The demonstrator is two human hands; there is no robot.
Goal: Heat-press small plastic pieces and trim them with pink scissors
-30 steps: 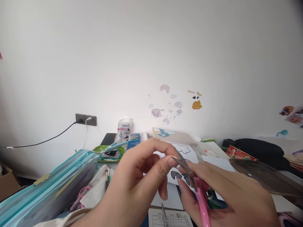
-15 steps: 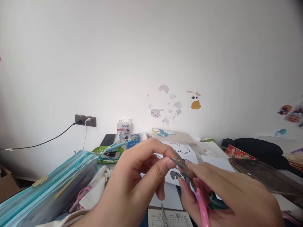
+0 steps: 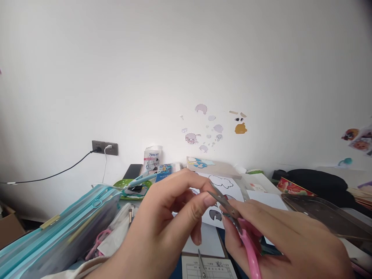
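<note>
My right hand [image 3: 285, 236] holds a pair of scissors [image 3: 250, 248] by their pink handles. Their metal blades point up and left, reaching the fingertips of my left hand [image 3: 171, 217]. The thumb and forefinger of that hand are pinched together at the blades; whatever lies between them is too small or hidden to make out. Beneath both hands is a white sheet [image 3: 236, 188] with outlined drawings, partly covered by my fingers. A printed form [image 3: 190, 271] lies nearer me, and a metal pointed tool [image 3: 201, 263] rests on it.
At left stand a turquoise zip pouch [image 3: 61, 228] and a green tray [image 3: 122, 185]. A brown translucent tray [image 3: 322, 213] and a black bag [image 3: 314, 184] are on the right. Paper cutouts [image 3: 201, 109] stick to the wall behind, near a power socket [image 3: 104, 148].
My right hand and the scissors have shifted slightly right and down. My left hand stays almost where it was, still pinched at the blade tips.
</note>
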